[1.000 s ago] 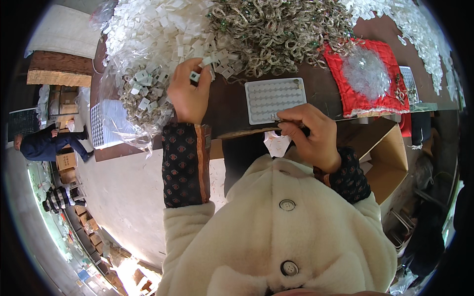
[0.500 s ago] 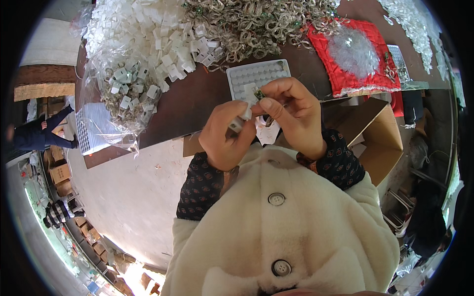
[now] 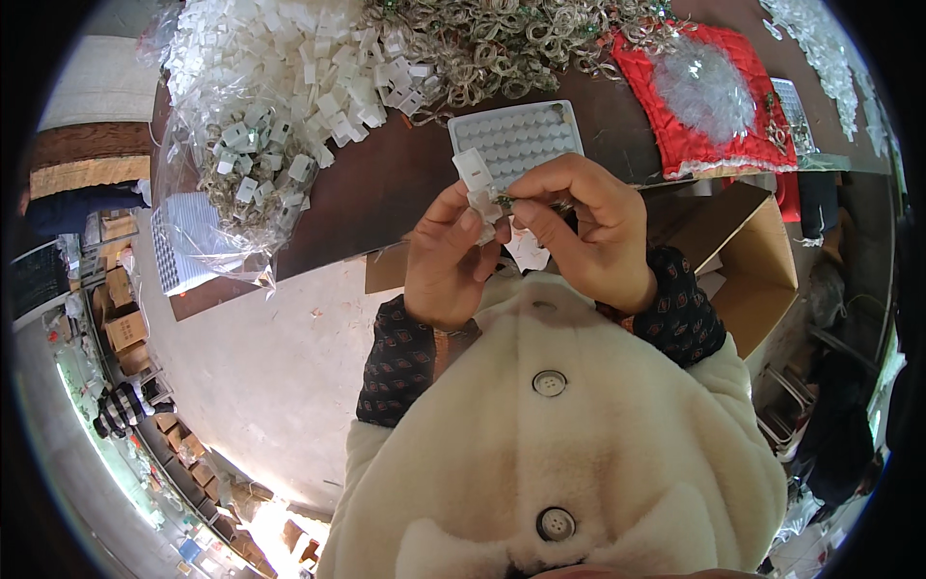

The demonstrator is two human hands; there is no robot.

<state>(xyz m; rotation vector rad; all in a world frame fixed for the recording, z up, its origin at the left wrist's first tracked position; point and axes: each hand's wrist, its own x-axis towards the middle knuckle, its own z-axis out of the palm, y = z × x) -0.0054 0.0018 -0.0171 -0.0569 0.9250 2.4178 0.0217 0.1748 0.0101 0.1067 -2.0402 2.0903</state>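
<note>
Over the near edge of the table, my left hand (image 3: 444,265) is closed on a small white plastic case (image 3: 473,172), which stands up above the fingertips. Close by on its right, my right hand (image 3: 603,236) pinches a tiny green circuit board (image 3: 503,200) between thumb and forefinger, right against the case. Fingers cover most of the board, so I cannot tell whether it sits inside. Just beyond both hands lies a white tray (image 3: 576,124) with rows of round hollows.
A heap of white plastic cases (image 3: 289,58) covers the far left, beside a pile of coiled wires (image 3: 502,48). A clear bag (image 3: 188,174) of wired cases lies nearer. On the right are a red cloth (image 3: 675,159) with clear filaments and, below it, a cardboard box (image 3: 748,261).
The white case has turned in my left fingers and now points upward. My right hand has brought the circuit board lower, against the case. The view has shifted slightly.
</note>
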